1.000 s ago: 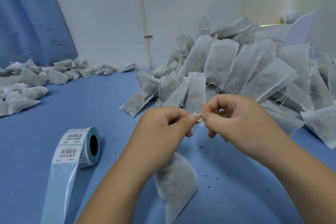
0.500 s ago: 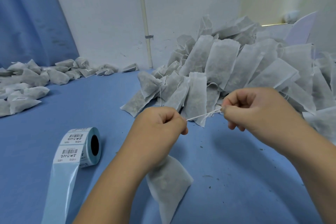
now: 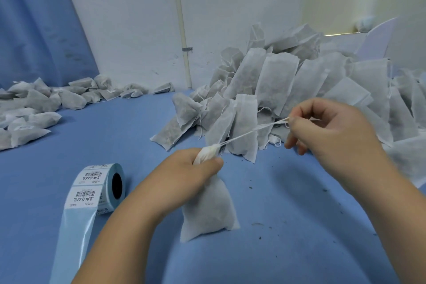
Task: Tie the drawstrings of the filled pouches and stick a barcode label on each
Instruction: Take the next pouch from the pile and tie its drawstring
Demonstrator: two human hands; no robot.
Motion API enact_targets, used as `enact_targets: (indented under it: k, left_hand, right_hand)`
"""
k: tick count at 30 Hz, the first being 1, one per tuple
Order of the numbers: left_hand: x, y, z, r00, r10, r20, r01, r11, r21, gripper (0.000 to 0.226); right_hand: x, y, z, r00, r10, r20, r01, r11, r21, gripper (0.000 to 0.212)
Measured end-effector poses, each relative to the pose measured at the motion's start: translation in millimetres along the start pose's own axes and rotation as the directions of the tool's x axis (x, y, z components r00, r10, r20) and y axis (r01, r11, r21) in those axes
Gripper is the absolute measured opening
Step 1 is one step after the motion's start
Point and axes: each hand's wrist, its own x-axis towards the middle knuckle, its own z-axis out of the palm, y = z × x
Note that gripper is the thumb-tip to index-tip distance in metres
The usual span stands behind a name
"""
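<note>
Head view: the left hand point(image 3: 193, 175) squeezes the neck of a pouch point(image 3: 209, 212) standing near the middle of the blue table's point(image 3: 299, 226) front edge. The right hand point(image 3: 329, 136) pinches its drawstring point(image 3: 251, 132), stretched tight between both hands.

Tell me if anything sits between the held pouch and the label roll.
No object does. The pouch, gripped at its neck by the left hand, has only blue table toward the label roll; the left forearm crosses that gap.

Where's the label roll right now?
Head view, lower left: the label roll stands on the blue table, just left of the left hand.
</note>
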Motion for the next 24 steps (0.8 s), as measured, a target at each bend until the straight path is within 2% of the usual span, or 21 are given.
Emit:
enact_targets:
  k: [3, 5, 8, 11, 15, 18, 21, 24]
  left_hand:
    - [2.1, 2.9, 3.5, 0.992, -0.118, 0.038, 0.123, 0.977, -0.174, 0.026]
    - [3.7, 6.9, 8.2, 0.987, -0.153, 0.041, 0.158, 0.959, -0.235, 0.024]
    - [4.4, 7.5, 12.2, 0.983, -0.183, 0.021, 0.18, 0.932, -0.316, 0.026]
    - [3.5, 5.6, 11.5, 0.979, -0.19, 0.072, 0.203, 0.882, -0.425, 0.033]
    - [5.6, 4.8, 7.0, 0.973, -0.225, 0.045, 0.211, 0.798, -0.564, 0.032]
    - [7.1, 4.8, 5.3, 0.971, -0.221, 0.097, 0.229, 0.724, -0.65, 0.029]
    - [5.3, 6.2, 2.5, 0.968, -0.155, 0.199, 0.252, 0.631, -0.734, 0.024]
    - [4.5, 3.8, 0.7, 0.961, -0.026, 0.274, 0.227, 0.64, -0.734, 0.038]
  right_hand:
    - [-9.2, -4.5, 8.2, 0.995, -0.09, 0.043, 0.088, 0.995, 0.037, 0.017]
    - [-18.5, -7.2, 18.9, 0.971, -0.196, 0.138, 0.194, 0.981, 0.028, 0.013]
    - [-33.0, -5.3, 36.3, 0.845, -0.392, 0.365, 0.47, 0.869, -0.155, 0.009]
    - [-40.9, -0.5, 43.9, 0.73, -0.433, 0.529, 0.626, 0.733, -0.265, 0.006]
    - [-39.7, 3.3, 41.9, 0.699, -0.445, 0.56, 0.685, 0.643, -0.344, 0.005]
    - [-37.3, 5.2, 40.2, 0.696, -0.454, 0.556, 0.699, 0.604, -0.382, 0.004]
    - [-36.0, 6.8, 40.4, 0.692, -0.472, 0.547, 0.711, 0.576, -0.403, 0.005]
    - [-34.4, 8.5, 39.3, 0.7, -0.486, 0.524, 0.705, 0.589, -0.396, 0.004]
